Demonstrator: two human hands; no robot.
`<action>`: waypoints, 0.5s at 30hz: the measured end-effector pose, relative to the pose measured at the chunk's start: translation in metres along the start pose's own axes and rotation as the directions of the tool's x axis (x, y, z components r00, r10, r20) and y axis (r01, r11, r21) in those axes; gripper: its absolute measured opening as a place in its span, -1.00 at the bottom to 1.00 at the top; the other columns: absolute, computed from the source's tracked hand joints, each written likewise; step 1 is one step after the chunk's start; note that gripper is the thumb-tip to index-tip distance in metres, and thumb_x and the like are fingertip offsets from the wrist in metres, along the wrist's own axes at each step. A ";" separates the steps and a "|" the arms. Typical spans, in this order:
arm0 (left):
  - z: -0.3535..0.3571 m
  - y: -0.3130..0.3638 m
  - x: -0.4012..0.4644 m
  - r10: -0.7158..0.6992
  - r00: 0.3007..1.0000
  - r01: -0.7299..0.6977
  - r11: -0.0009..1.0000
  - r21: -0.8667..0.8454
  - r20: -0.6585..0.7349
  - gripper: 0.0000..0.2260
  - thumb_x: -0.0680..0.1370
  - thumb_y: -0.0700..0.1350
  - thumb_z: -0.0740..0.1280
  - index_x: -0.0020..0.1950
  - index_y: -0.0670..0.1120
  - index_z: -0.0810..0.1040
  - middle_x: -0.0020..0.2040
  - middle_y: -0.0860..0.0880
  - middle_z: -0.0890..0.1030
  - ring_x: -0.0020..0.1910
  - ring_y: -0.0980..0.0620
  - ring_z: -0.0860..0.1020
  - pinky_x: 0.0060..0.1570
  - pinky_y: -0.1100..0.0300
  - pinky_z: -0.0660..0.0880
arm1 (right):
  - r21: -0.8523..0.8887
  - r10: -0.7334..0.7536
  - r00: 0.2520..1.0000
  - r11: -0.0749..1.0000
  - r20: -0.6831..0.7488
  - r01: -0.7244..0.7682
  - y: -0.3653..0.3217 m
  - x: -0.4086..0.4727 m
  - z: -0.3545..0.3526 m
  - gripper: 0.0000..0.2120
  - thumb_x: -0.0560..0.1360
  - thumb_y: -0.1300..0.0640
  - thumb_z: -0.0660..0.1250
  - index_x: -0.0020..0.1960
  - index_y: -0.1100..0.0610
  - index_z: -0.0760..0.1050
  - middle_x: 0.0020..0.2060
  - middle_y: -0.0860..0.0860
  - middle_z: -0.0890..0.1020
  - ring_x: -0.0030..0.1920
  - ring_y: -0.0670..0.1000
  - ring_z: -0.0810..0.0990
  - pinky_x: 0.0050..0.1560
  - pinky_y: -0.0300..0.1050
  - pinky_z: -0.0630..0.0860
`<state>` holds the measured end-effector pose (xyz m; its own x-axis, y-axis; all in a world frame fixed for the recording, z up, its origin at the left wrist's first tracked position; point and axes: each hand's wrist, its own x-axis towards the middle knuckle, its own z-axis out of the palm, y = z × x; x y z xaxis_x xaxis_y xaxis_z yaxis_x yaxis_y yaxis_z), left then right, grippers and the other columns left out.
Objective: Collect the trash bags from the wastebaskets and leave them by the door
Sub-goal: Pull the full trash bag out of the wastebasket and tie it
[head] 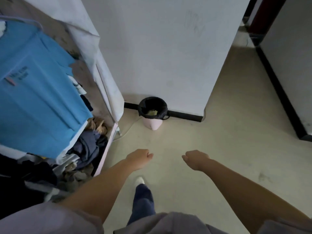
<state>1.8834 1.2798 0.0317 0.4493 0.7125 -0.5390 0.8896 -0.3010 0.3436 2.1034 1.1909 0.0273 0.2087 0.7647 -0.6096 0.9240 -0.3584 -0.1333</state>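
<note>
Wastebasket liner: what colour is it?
Black trash bag, folded over a pale pink wastebasket; head view.

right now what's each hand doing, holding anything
Left hand: fingers curled, holding nothing.
Right hand: fingers curled, holding nothing.
</note>
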 end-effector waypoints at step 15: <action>-0.135 -0.073 0.326 -0.185 0.980 0.192 0.973 -0.126 0.068 -0.68 0.62 -0.04 0.08 -0.32 -0.07 0.23 -0.19 -0.13 0.40 -0.03 -0.16 0.46 -0.09 0.10 0.30 | 0.335 0.100 0.994 0.936 0.048 -0.110 -0.036 0.316 -0.115 -0.54 0.65 -0.01 -0.03 0.21 0.31 0.45 0.24 0.24 0.51 0.25 0.20 0.48 0.23 -0.02 0.38</action>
<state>1.9537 1.6196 -0.0658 0.2815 0.7113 -0.6441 0.9418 -0.0762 0.3275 2.1727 1.5068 -0.0711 0.2847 0.6987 -0.6564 0.7342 -0.5992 -0.3193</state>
